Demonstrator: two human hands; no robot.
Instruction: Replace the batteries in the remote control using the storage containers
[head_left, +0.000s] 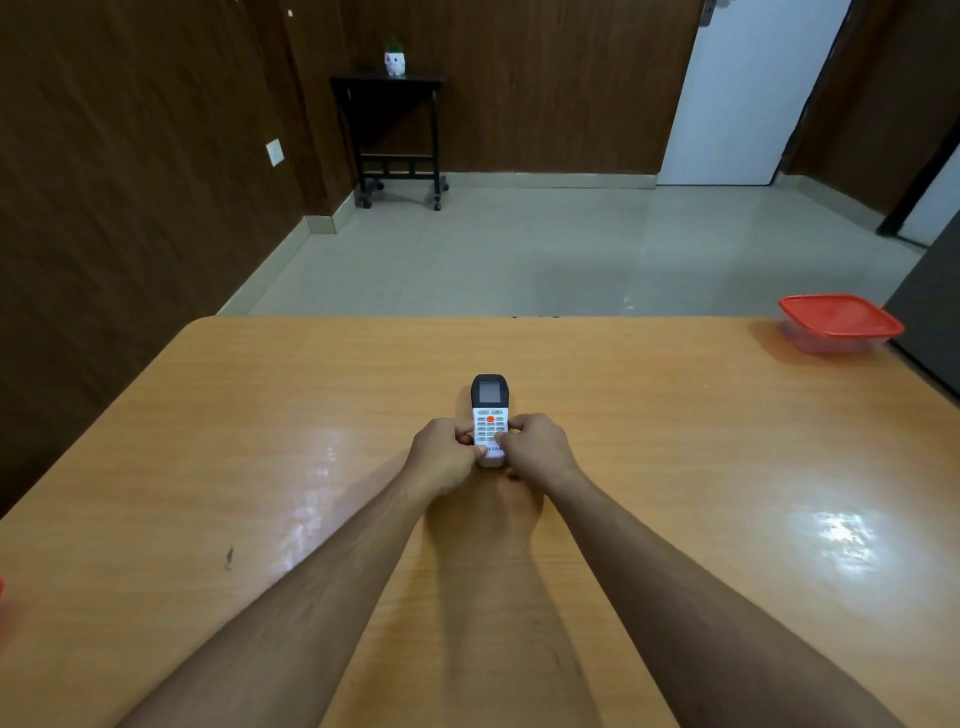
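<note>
A white remote control (489, 410) with a black top and small screen lies face up in the middle of the wooden table (260, 415), pointing away from me. My left hand (441, 454) grips its lower left side and my right hand (537, 449) grips its lower right side, thumbs on the keypad. A clear storage container with a red lid (840, 323) stands shut at the far right corner of the table. A sliver of something red (1, 590) shows at the left edge. No batteries are visible.
Beyond the table's far edge is tiled floor. A black side table (389, 135) with a small white pot stands against the brown back wall. A white door (748, 93) is at the back right. A dark panel (930, 332) borders the table's right side.
</note>
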